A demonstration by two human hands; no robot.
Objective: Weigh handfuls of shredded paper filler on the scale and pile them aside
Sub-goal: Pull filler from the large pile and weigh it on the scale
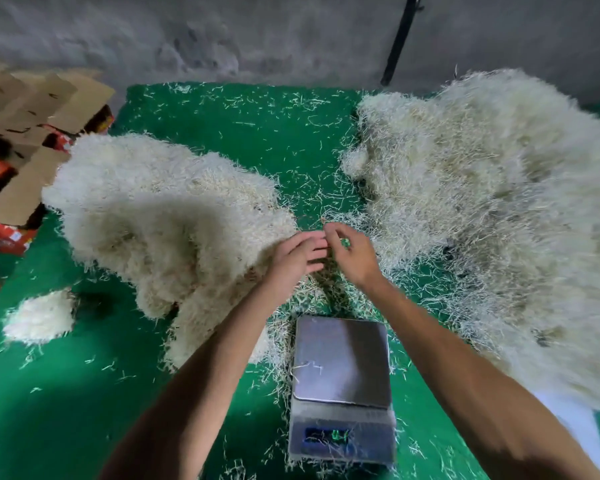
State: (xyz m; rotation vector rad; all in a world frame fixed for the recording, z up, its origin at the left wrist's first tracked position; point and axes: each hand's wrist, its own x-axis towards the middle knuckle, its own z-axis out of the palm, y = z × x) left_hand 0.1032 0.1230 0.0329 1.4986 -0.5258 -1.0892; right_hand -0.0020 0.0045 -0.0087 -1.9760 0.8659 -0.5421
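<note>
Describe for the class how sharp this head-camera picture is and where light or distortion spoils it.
Head view: right pile smeared by blur at its edge; scale platform shows dull glare, its display unreadable; wide-angle lens bends the forearms; the mat darkens toward the near left.

Scale (pixel 342 362) bare; pale filler piles (pixel 174 216) flanking.

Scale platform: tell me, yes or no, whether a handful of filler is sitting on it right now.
No: the scale platform carries only a few stray strands, and both hands are beyond it by the left pile.
</note>
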